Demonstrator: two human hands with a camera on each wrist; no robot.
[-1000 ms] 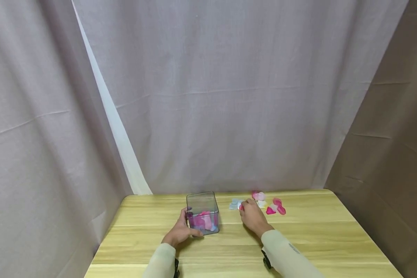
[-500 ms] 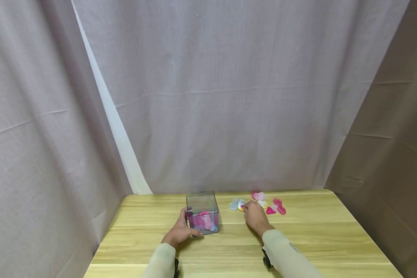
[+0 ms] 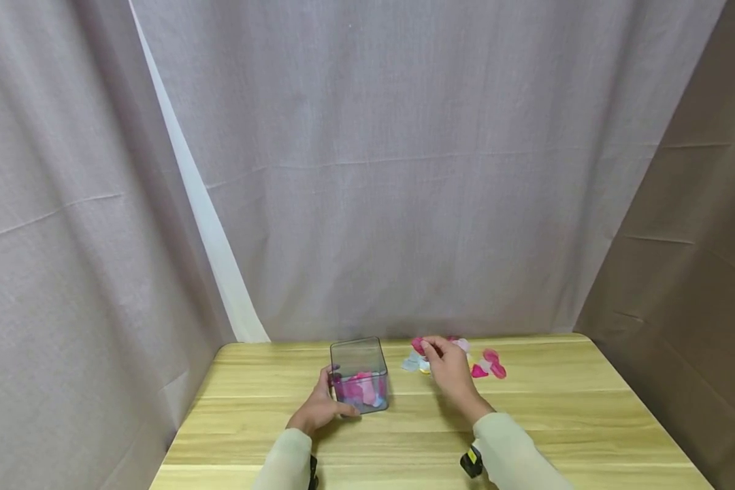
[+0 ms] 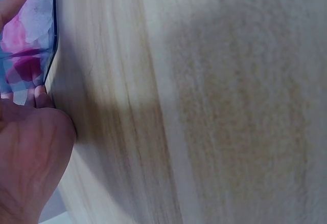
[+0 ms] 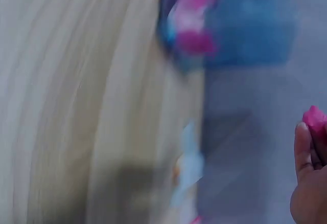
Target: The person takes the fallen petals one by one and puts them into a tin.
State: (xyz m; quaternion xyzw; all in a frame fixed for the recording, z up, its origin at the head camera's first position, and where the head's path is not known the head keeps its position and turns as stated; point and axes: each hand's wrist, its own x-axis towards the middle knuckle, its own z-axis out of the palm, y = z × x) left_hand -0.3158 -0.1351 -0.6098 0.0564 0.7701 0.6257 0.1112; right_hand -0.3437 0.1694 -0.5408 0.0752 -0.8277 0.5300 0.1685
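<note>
A clear, grey-tinted plastic box (image 3: 356, 355) stands on the table with pink, magenta and pale blue petals (image 3: 363, 390) inside. My left hand (image 3: 318, 410) holds it from the left side, thumb along the near face and fingers behind. In the left wrist view, the left hand (image 4: 30, 152) lies against the petal-filled box (image 4: 55, 24). My right hand (image 3: 454, 376) pinches a magenta petal (image 3: 417, 346) between thumb and fingertips, raised above the table. The right wrist view shows the same pink petal (image 5: 314, 117) in the right hand (image 5: 309, 183); the box (image 5: 250, 29) there is blurred.
Pale blue and white petals (image 3: 412, 363) lie right of the box, partly below the right hand. Farther right are magenta petals (image 3: 495, 365) and a pale pink petal (image 3: 463, 344). Wood-grain table (image 3: 563, 415); grey curtain (image 3: 404, 204) behind its far edge.
My right hand has picked up a magenta petal from the table and lifted it. The left hand and the box have stayed in place.
</note>
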